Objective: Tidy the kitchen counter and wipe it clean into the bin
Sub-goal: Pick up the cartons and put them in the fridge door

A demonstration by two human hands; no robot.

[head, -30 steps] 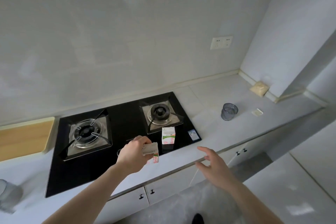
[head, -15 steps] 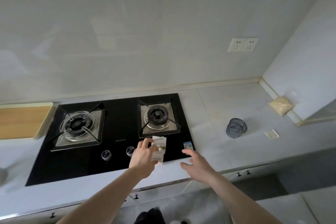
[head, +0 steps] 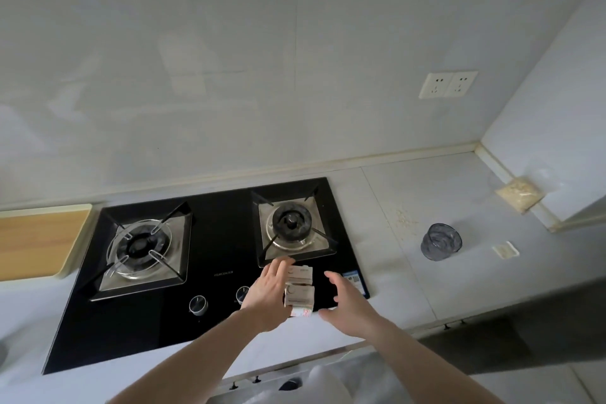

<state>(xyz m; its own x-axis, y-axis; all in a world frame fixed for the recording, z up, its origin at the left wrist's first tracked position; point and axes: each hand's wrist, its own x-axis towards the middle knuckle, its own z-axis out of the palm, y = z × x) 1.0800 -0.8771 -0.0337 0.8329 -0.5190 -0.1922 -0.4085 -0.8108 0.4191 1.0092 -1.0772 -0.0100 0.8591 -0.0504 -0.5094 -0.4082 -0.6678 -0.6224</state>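
The tidying looks barely begun, and no wiping is done. On the left of the table (head: 393,275) lies a wooden board (head: 39,243), then the black stove (head: 213,259). The left hand (head: 267,293) touches two small cartons (head: 299,289) with fingers straight; the right hand (head: 349,303) hovers spread beside them. Further right: crumbs (head: 405,221), a glass (head: 441,241) (empty, I think), a grain packet (head: 519,197). No bin shows.

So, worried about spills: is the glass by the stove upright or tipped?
Upright: the glass stands on the counter, its round rim facing up.
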